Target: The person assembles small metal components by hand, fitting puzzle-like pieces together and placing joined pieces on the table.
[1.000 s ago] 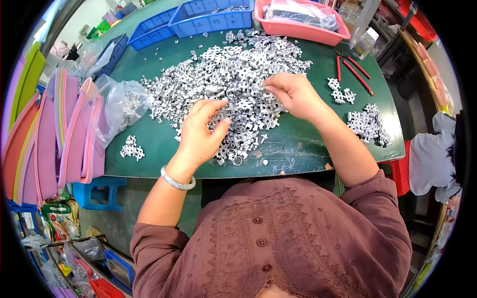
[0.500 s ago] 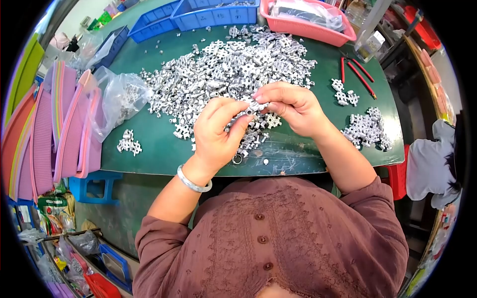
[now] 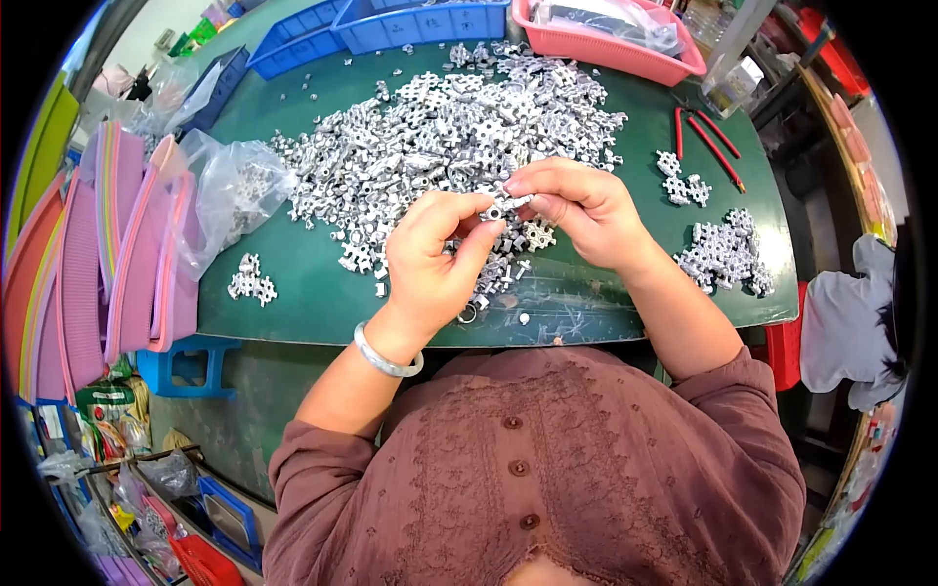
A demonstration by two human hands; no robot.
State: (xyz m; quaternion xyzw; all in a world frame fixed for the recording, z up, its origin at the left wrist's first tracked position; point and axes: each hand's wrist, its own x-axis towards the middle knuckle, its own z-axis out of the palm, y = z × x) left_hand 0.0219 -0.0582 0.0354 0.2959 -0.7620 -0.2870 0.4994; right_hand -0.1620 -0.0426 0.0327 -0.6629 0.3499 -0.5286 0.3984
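Note:
Between my two hands, over the near edge of the pile, is a small silver metal piece [image 3: 500, 207] with a round hole. My left hand [image 3: 435, 254], bracelet on the wrist, pinches it from the left with thumb and index finger. From the right, my right hand [image 3: 578, 210] grips the other end between thumb and fingertips. Beyond them spreads a large heap of silver metal pieces [image 3: 420, 137], many of them cross-shaped. Below the hands, several loose pieces and a ring [image 3: 467, 313] lie near the table edge.
On the green table [image 3: 586, 303], red-handled pliers [image 3: 711, 142] and a cluster of pieces [image 3: 725, 252] lie right. A small group [image 3: 252, 280] and a plastic bag [image 3: 230, 200] are left, by purple pouches [image 3: 88, 254]. Blue bins [image 3: 420, 24] and a pink basket [image 3: 616, 54] stand behind.
The held metal piece has turned slightly, showing its round hole more to the left. Both hands keep their pinch, and my left hand has shifted slightly right.

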